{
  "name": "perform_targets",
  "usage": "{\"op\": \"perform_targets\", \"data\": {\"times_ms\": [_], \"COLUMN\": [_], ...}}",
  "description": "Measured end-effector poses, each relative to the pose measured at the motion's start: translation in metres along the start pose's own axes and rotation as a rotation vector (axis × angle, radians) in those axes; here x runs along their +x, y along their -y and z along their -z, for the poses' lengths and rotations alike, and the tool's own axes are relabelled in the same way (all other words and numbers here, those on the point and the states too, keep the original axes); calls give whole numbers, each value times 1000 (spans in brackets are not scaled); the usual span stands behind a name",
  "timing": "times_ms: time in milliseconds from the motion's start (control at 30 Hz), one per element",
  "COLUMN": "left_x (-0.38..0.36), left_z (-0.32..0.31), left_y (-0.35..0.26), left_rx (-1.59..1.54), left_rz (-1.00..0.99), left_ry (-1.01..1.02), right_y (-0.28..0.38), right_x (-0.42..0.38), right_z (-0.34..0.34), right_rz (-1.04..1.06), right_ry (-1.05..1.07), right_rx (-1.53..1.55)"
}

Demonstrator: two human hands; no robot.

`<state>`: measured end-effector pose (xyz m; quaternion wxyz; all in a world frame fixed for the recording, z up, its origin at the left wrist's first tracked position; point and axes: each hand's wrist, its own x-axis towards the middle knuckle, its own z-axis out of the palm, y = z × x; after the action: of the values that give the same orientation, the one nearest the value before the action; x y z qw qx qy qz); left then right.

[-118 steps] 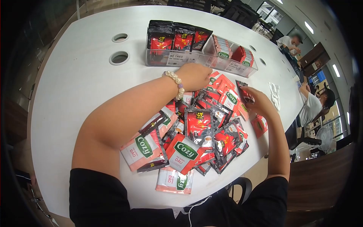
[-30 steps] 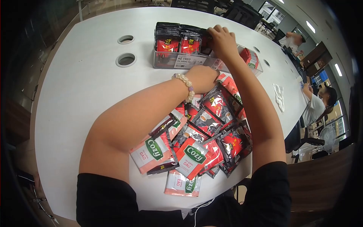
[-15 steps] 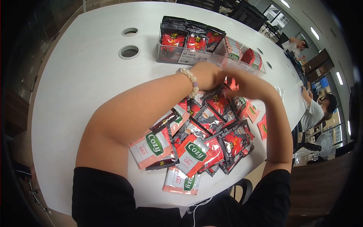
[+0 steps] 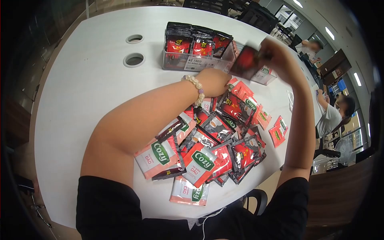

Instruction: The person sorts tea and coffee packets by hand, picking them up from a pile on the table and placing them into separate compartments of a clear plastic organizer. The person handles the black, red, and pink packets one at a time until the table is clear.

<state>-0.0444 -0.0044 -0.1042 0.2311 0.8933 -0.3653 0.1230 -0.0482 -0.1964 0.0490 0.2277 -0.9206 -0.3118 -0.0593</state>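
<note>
My right hand [image 4: 276,58] is raised over the right part of a clear plastic organizer [image 4: 174,63], closed on a red-and-black coffee sachet [image 4: 245,63] that is blurred by motion. My left hand [image 4: 215,82], with a beaded bracelet at its wrist, rests at the far edge of a loose pile, fingers curled beside a pink sachet; what they grip is hidden. Mixed in the pile are black-and-red coffee sachets [image 4: 236,107] and Cozy tea sachets [image 4: 200,164]. Upright coffee sachets [image 4: 178,45] fill the organizer's left side. Cozy sachets [image 4: 265,71] stand at its right end, partly covered.
Two round cable holes [image 4: 133,60] pierce the white table [image 4: 80,100] on the left. A pair of tea sachets [image 4: 277,132] lies apart, right of the pile. Two people [image 4: 334,110] sit along the table's far right side.
My right hand has lifted from the pile up and away to the organizer, carrying a coffee sachet. My left hand has stayed nearly in place.
</note>
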Motion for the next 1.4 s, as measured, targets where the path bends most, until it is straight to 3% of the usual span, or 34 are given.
{"op": "perform_targets", "data": {"times_ms": [33, 100, 300, 500, 667, 800, 900, 933, 967, 1033, 1167, 1200, 1300, 1400], "left_x": [0, 2, 2, 3, 3, 2, 2, 1, 0, 1, -2, -2, 0, 0], "left_z": [-2, -5, -2, -3, 1, 3, -14, -10, -8, -3, 9, 8, -2, -3], "left_y": [1, 3, 0, 2, -2, -2, 11, 5, 4, 3, -4, -5, 0, 2], "left_rx": [-5, -6, -9, 22, 34, 39, 26, 30, -1, -58, -132, -106, -55, -6], "left_rz": [-2, -17, 19, 2, 21, 23, -87, -28, -20, -16, 24, 28, 21, -10], "left_ry": [-12, -35, -6, 11, 38, 33, -113, -90, -58, 11, 41, 26, -32, -38], "right_y": [-3, -14, -37, -40, -38, -20, 13, 13, 13, 19, 31, 40, 3, 19], "right_x": [10, 32, 74, 89, 89, 61, 26, 13, 0, -23, -29, -26, -28, -15], "right_z": [4, -9, -73, -92, -95, -81, -58, -57, -56, -63, -65, -60, -65, -41], "right_rz": [132, 194, 34, 238, 227, 305, -28, -13, 0, -19, -197, -334, 246, 119], "right_ry": [-160, -335, -195, -356, -398, -483, 201, 358, 512, 615, 690, 731, 365, 347], "right_rx": [-56, 83, -502, -846, -832, -591, -250, -164, -78, -105, -141, -99, -129, -170]}}
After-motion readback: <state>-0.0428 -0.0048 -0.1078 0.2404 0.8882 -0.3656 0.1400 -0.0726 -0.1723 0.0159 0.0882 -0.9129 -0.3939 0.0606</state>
